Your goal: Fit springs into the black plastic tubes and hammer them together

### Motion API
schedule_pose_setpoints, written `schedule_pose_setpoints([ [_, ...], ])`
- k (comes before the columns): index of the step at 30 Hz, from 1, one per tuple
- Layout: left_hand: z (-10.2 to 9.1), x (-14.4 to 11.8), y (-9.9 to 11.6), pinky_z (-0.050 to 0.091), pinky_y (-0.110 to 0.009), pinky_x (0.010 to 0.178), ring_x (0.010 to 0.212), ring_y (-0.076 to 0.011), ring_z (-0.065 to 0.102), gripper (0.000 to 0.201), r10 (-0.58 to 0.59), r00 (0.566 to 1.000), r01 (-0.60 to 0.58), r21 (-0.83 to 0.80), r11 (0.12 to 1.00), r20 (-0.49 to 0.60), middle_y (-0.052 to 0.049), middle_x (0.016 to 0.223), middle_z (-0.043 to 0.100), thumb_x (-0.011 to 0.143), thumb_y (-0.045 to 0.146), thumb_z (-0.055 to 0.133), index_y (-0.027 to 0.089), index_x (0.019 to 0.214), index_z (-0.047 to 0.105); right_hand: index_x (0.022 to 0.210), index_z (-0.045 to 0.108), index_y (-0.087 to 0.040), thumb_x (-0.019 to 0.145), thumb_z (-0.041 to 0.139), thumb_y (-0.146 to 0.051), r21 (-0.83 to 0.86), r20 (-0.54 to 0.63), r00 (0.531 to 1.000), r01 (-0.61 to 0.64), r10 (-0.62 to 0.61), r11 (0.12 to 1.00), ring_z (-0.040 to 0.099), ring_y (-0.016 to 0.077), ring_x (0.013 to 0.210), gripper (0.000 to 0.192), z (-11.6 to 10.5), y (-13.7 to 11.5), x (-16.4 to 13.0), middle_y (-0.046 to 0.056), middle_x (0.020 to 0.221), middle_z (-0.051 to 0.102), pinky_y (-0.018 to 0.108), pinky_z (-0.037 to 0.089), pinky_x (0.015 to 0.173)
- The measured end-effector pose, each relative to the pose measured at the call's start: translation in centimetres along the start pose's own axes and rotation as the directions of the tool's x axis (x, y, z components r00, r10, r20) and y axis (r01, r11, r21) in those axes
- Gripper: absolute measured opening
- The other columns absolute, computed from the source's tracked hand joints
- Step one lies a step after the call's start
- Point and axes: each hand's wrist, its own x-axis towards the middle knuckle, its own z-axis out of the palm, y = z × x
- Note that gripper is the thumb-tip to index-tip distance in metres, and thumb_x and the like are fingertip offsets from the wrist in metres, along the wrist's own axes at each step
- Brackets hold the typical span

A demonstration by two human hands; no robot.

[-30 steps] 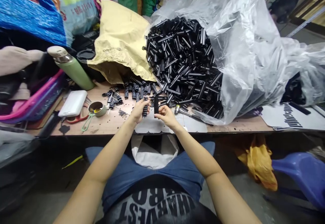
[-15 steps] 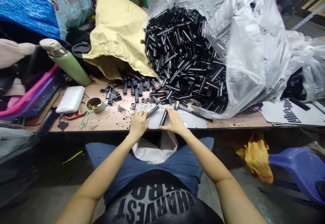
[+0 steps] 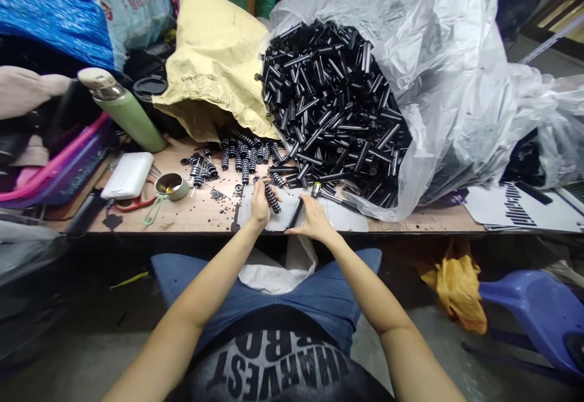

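I see a ribbed black stack (image 3: pixel 272 197) of small rings, tilted, pinched in the left hand (image 3: pixel 260 204) just above the white sheet (image 3: pixel 351 222) at the near edge of the table (image 3: pixel 191 219). I judge it is lifted clear of that sheet so its end is free to work on. Right of the stack, a single black tube (image 3: pixel 295 213) lies slanted on the sheet, and the right hand (image 3: pixel 314 222) rests on it with fingers spread and flat, seemingly pinning it rather than gripping; I cannot tell if any finger curls round it. Stack and tube sit close but apart, between the two hands. Beyond the stack, more ribbed stacks (image 3: pixel 239 155) lie in a loose row, handy for picking. Further back, a heap of black tubes (image 3: pixel 328 104) spills from a clear plastic bag (image 3: pixel 447 86).
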Motion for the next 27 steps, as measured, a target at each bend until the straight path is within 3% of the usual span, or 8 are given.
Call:
schedule_pose_setpoints([
  [3, 0.3, -0.7, 1.2, 0.034, -0.017, 0.038, 0.043, -0.0062, 0.043, 0.035, -0.152, 0.987, 0.156, -0.070, 0.985, 0.061, 0.005, 0.061, 0.047, 0.087, 0.052, 0.053, 0.018, 0.095, 0.054, 0.141, 0.028, -0.013, 0.050, 0.082, -0.061, 0.117, -0.050, 0.992, 0.119, -0.114, 0.986, 0.038, 0.0343, 0.131, 0.116, -0.6, -0.5, -0.5, 0.022, 0.139, 0.040, 0.051, 0.033, 0.110],
  [8, 0.7, -2.0, 3.6, 0.022, -0.015, 0.031, 0.032, -0.0050, 0.034, 0.045, -0.259, 0.947, 0.252, 0.060, 0.966, 0.190, 0.008, 0.051, 0.043, 0.086, 0.050, 0.055, 0.020, 0.119, 0.055, 0.144, 0.021, -0.019, 0.051, 0.083, -0.058, 0.256, -0.179, 0.929, 0.361, -0.323, 0.897, 0.035, 0.0315, 0.135, 0.118, -1.9, -2.7, 0.2, 0.019, 0.143, 0.036, 0.049, 0.034, 0.111],
  [10, 1.1, -2.3, 4.1, 0.026, -0.016, 0.032, 0.033, -0.0055, 0.038, 0.043, -0.301, 0.940, 0.291, 0.084, 0.953, 0.158, 0.007, 0.051, 0.046, 0.087, 0.049, 0.053, 0.017, 0.116, 0.058, 0.146, 0.017, -0.020, 0.052, 0.083, -0.058, 0.296, -0.194, 0.907, 0.418, -0.375, 0.859, 0.032, 0.0312, 0.137, 0.120, -2.2, -3.5, 0.9, 0.018, 0.146, 0.032, 0.049, 0.033, 0.112],
  [13, 1.7, -2.5, 4.4, 0.036, -0.018, 0.035, 0.037, -0.0086, 0.049, 0.035, -0.331, 0.942, 0.325, 0.096, 0.941, 0.060, 0.004, 0.053, 0.052, 0.083, 0.048, 0.058, 0.014, 0.093, 0.061, 0.146, 0.014, -0.020, 0.054, 0.083, -0.056, 0.330, -0.185, 0.879, 0.476, -0.439, 0.815, 0.029, 0.0309, 0.140, 0.121, -2.3, -4.3, 1.8, 0.018, 0.148, 0.029, 0.049, 0.028, 0.116],
  [16, 2.0, -2.8, 4.5, 0.040, -0.020, 0.035, 0.037, -0.0120, 0.054, 0.036, -0.380, 0.923, 0.371, 0.135, 0.919, 0.056, 0.003, 0.052, 0.052, 0.081, 0.051, 0.060, 0.015, 0.082, 0.054, 0.146, 0.014, -0.019, 0.055, 0.082, -0.056, 0.333, -0.155, 0.887, 0.461, -0.434, 0.823, 0.029, 0.0303, 0.140, 0.120, -2.1, -4.7, 2.1, 0.019, 0.149, 0.029, 0.048, 0.026, 0.116],
  [20, 2.2, -2.9, 4.7, 0.040, -0.018, 0.033, 0.034, -0.0113, 0.053, 0.038, -0.423, 0.905, 0.407, 0.195, 0.892, 0.042, 0.005, 0.048, 0.049, 0.083, 0.054, 0.056, 0.016, 0.081, 0.051, 0.146, 0.015, -0.018, 0.054, 0.083, -0.053, 0.320, -0.080, 0.933, 0.357, -0.350, 0.878, 0.032, 0.0296, 0.138, 0.120, -1.8, -4.8, 1.9, 0.018, 0.147, 0.032, 0.047, 0.028, 0.115],
  [27, 2.0, -2.2, 4.0, 0.040, -0.019, 0.032, 0.033, -0.0123, 0.052, 0.041, -0.513, 0.858, 0.489, 0.259, 0.833, 0.030, 0.004, 0.045, 0.048, 0.085, 0.056, 0.054, 0.016, 0.080, 0.051, 0.141, 0.025, -0.017, 0.049, 0.086, -0.036, 0.360, -0.097, 0.968, 0.250, -0.230, 0.899, 0.042, 0.0306, 0.130, 0.111, -0.9, -4.9, 2.0, 0.017, 0.139, 0.041, 0.046, 0.035, 0.111],
])
